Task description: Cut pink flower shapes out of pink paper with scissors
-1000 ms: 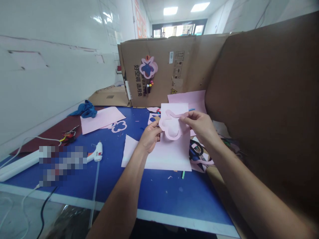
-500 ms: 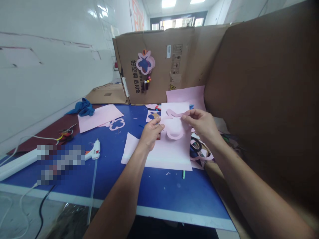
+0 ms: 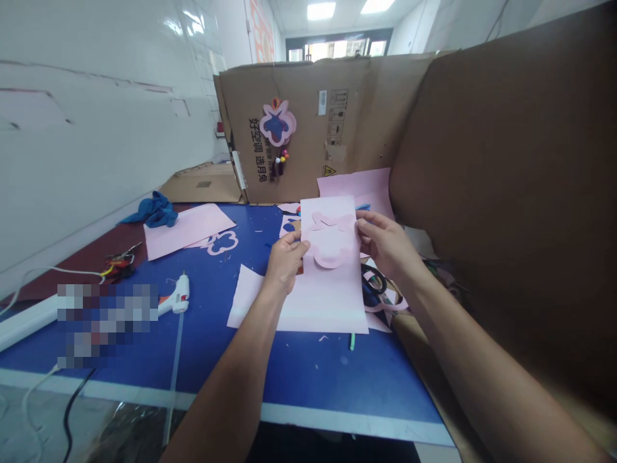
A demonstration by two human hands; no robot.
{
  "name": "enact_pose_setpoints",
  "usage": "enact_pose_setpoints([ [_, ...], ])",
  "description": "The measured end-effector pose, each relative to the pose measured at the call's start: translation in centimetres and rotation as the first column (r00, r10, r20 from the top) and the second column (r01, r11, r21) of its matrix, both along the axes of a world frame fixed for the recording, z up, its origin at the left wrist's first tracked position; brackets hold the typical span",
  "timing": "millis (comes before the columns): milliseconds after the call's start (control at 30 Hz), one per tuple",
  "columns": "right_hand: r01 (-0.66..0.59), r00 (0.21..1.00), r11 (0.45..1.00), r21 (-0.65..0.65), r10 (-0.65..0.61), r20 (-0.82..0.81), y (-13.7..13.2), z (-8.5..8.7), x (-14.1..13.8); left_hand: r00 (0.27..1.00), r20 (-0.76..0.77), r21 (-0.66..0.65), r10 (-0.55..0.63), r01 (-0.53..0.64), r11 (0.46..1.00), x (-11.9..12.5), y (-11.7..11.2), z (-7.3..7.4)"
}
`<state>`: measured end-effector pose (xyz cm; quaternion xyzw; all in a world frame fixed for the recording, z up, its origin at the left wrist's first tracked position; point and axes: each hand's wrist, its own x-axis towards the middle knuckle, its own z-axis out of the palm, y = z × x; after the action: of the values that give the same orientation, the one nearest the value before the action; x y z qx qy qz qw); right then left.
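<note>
In the head view I hold up a pale pink sheet of paper [image 3: 330, 209] with a curved, petal-like shape cut into it. The cut-out piece [image 3: 328, 260] lies nearly flush within the sheet. My left hand [image 3: 285, 262] pinches the sheet's left edge between thumb and fingers. My right hand [image 3: 385, 241] is closed at the right edge, thumb and fingers together on the paper. Below it, a larger pink sheet [image 3: 321, 315] lies on the table. Black-handled scissors [image 3: 374, 280] are beside my right wrist, partly covered by paper scraps.
A white glue gun [image 3: 180, 294] stands on the blue table [image 3: 207, 347] at left. Behind it are a pink flower outline [image 3: 222, 242], pink paper [image 3: 186, 230], a blue cloth [image 3: 157, 209] and pliers [image 3: 119, 265]. Cardboard [image 3: 308, 138] walls the back and right; a pink ornament [image 3: 277, 122] hangs there.
My right hand has gone from the raised cut strip to the sheet's right edge. The cut piece now lies flatter in the sheet. My left hand keeps its hold.
</note>
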<state>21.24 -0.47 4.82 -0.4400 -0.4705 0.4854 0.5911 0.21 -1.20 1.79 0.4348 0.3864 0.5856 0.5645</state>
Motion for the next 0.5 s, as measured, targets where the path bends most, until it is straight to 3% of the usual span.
enact_pose_setpoints([
  [300,-0.152,0.987,0.986,-0.069,0.148,-0.067,-0.32,-0.12,-0.26,0.997,0.001,-0.001,0.079,-0.079,0.997,-0.40,0.49,-0.17],
  [500,-0.150,0.989,0.987,-0.064,0.150,-0.001,-0.37,-0.25,-0.26,0.995,0.011,0.014,0.102,-0.102,0.995,-0.36,0.48,-0.08],
])
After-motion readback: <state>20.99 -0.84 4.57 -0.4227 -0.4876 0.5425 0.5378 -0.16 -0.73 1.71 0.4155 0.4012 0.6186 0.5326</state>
